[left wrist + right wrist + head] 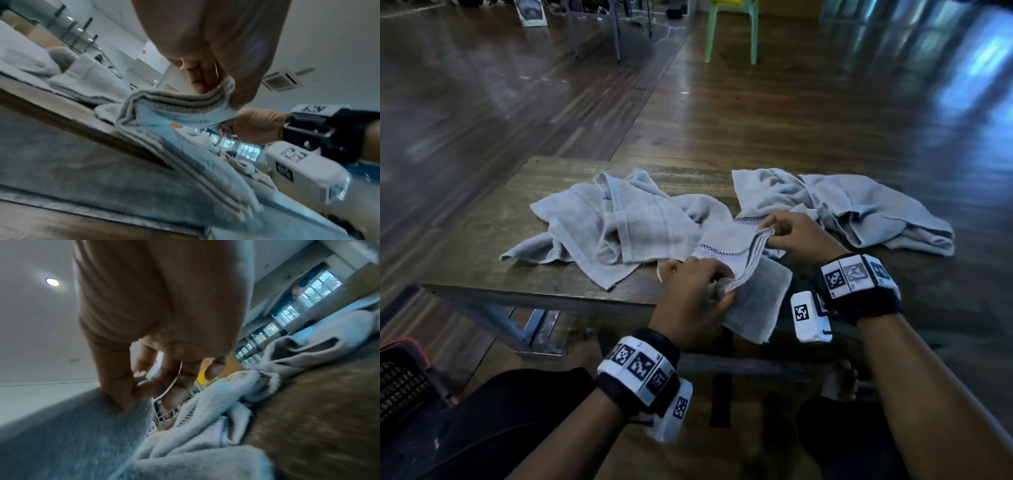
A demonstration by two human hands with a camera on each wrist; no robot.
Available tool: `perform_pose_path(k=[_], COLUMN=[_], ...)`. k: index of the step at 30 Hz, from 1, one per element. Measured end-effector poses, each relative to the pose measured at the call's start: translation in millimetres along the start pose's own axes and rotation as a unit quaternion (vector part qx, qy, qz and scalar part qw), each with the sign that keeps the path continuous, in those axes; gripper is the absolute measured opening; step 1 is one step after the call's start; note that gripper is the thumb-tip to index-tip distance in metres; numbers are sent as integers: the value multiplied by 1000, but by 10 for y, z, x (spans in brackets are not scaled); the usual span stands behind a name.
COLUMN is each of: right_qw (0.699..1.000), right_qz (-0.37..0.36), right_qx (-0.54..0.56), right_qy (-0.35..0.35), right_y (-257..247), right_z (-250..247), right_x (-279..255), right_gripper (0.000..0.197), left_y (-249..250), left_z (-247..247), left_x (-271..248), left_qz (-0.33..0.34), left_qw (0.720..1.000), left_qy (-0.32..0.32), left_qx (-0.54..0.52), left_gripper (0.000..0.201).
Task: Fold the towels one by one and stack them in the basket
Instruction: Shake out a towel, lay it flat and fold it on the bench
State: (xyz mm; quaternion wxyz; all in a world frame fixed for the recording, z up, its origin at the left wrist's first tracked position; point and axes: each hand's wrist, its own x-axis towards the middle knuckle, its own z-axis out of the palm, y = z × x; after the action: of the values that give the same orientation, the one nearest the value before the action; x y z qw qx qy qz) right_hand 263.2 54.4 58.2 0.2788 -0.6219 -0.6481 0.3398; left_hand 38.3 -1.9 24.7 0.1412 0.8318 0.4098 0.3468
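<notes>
My left hand (693, 291) pinching folded towel (753, 291) at 7 o'clock, my right hand (796, 236) pinching its 1 o'clock end, over table (493, 246) edge.

Folded grey towel (753, 291), layered edges stacked, lower centre of frame, draped over table edge. Two crumpled towels: centre-left (616, 229), upper right (859, 209). Basket (404, 373) at bottom-left edge.

No readable words, brands or numbers appeared anywhere; the white wristbands (637, 365) carried only black-and-white square marker patterns, not legible text.
</notes>
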Motion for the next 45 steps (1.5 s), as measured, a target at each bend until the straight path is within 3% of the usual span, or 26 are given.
perform_pose_path(k=[4,7,15,20,26,30,32,34,37,41,45], right_qw=[995,991,995,995,984,972,961,946,935,935,922], right_qz=[66,100,100,102,119,93,77,58,7,-67,-67], right_qx=[65,88,24,-16,-122,-200,-251,-310,-348,-348,-379], right_qy=[-40,-23,-7,2,49,84,88,82,72,18,-46], right_y=[215,366,619,672,686,642,615,549,345,145,223], right_z=[-101,-104,-40,-29,15,21,19,43,170,430,611], right_x=[-214,-265,-223,-184,-193,-262,-304,-376,-554,-852,-1048], right_gripper=[11,17,13,21,14,5,13,22,28,34,41], left_y=[126,139,192,214,191,224,197,85,-106,-221,-337], left_z=[294,431,573,650,697,557,457,368,299,346,477], left_x=[-104,-162,-170,-180,-187,-74,87,303,588,758,721], left_qz=[22,51,73,75,64,31,-5,-20,-15,30,28], left_qw=[997,994,990,986,979,986,989,985,954,912,917], left_qy=[-55,-70,-74,-104,-153,-156,-143,-147,-231,-323,-323], left_qx=[43,62,91,106,120,54,37,87,189,251,233], left_gripper=[17,18,20,22,22,26,34,34,39,46,49])
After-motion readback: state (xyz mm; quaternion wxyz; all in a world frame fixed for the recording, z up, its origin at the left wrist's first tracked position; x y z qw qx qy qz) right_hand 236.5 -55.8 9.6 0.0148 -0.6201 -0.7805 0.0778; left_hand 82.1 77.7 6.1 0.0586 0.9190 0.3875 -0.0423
